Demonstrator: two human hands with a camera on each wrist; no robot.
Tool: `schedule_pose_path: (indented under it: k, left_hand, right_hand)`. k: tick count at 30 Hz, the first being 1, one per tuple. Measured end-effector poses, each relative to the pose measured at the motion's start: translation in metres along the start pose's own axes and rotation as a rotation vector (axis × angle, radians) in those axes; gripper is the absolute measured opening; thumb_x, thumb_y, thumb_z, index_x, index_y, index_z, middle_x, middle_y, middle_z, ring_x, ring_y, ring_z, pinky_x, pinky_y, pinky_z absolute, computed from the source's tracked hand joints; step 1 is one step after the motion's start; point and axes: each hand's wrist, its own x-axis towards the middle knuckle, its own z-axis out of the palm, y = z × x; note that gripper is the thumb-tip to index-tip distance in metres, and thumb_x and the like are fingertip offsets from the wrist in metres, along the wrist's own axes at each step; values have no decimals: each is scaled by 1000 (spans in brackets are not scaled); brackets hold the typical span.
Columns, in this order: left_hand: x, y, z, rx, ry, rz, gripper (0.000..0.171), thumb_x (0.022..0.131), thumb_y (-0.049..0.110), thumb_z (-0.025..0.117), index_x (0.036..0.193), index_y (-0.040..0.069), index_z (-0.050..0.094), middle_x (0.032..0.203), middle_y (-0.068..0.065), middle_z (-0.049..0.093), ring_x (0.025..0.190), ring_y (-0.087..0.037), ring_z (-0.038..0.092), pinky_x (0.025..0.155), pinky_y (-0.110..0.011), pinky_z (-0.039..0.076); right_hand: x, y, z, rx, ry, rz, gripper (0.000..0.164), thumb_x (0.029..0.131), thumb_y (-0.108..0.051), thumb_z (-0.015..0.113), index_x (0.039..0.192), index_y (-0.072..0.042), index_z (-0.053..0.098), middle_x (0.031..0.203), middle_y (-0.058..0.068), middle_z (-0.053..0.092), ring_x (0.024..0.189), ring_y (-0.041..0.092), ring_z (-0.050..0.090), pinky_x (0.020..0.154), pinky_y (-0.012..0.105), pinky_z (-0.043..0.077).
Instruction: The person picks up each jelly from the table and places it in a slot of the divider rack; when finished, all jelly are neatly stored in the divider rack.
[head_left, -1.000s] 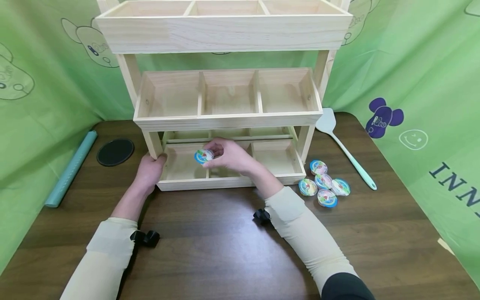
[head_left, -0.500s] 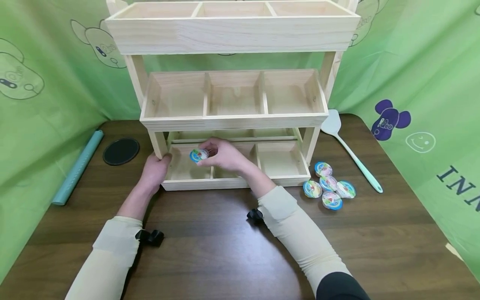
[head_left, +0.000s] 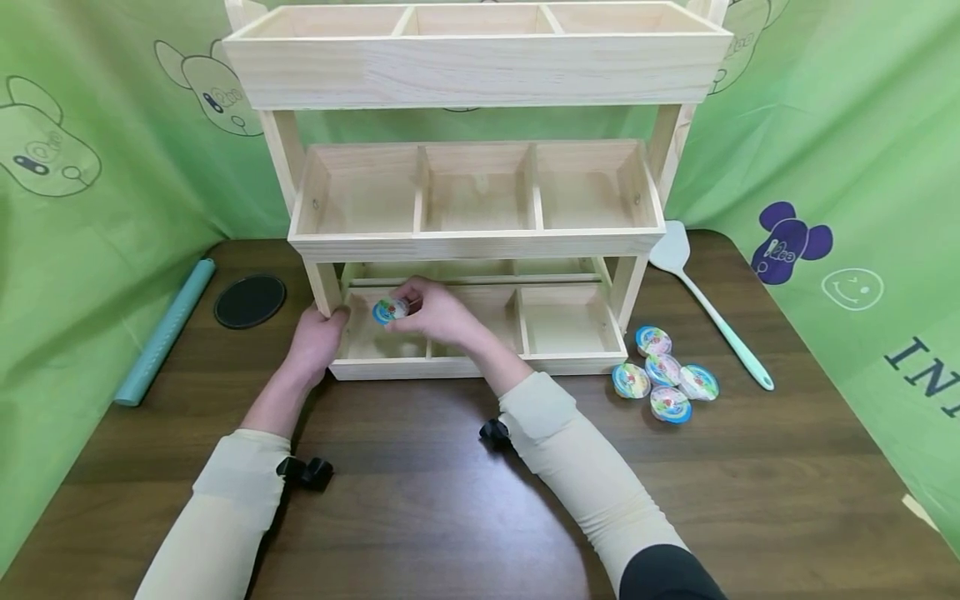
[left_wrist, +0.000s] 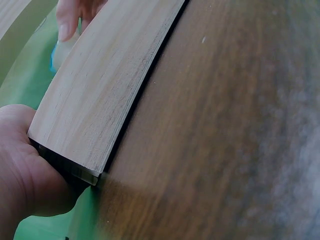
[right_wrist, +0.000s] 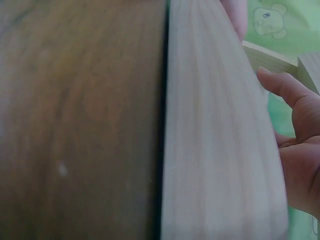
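over the bottom tray [head_left: 570, 365], a pinched cup [head_left: 389, 311]

behind everything hangs a green curtain [head_left: 892, 117], and before it spreads the dark bench [head_left: 420, 533]. on the bench stands a pale wood rack [head_left: 480, 75], whose bottom tray sits lowest, split into three bays. a spatula [head_left: 720, 321] lies to the right of the rack; a teal roll [head_left: 167, 333] lies well off to the left, with a black disc [head_left: 250, 301] between it and the rack.

the left hand [head_left: 318, 340] holds the tray's left end, thumb over the edge, its other fingers out of sight. the right hand [head_left: 435, 310] has its grip together on the cup, fingertips at its rim, above the tray's left bay. whether the cup touches wood, i cannot tell. five more cups [head_left: 663, 369] cluster on the bench by the tray's right end.

what could go wrong: the cup looks tilted and is held only by its edge, so a slack pinch might drop it on its side. the shelf above leaves limited headroom, so a lifted wrist could knock it. if the left hand pulled, the rack might shift.
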Motion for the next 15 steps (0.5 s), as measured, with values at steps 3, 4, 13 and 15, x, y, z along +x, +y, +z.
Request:
schedule_pose_path:
  k: [3,4,13,15]
  left_hand:
    - [-1,0,0,-3,-3,1,55,105,20,41,151,-10,30,136,-31,47,114,-33,52,84,-27,47]
    - [-1,0,-1,-5,-4,2,55,106,20,40,151,-10,30,137,-31,47,114,-33,52,84,-27,48]
    - [0,-2,0,4,4,5,56,104,21,41,149,-12,32,135,-30,48,109,-29,55,82,-28,49]
    - [0,-3,0,6,4,14,56,104,20,41,149,-12,31,135,-30,48,109,-29,55,83,-29,49]
  right_hand:
    - [4,1,4,-26,10,-20,47,83,-9,83,123,0,61,103,10,66,93,19,62,77,23,53]
    - [5,1,5,-31,14,-26,46,83,-9,83,122,0,61,102,10,66,93,19,63,77,23,53]
    - [11,-1,16,-109,44,-34,43,82,-10,85,117,-4,62,98,5,67,87,16,63,74,22,53]
    - [12,-2,17,-129,50,-26,43,81,-11,86,116,-4,62,98,5,67,86,16,63,73,22,53]
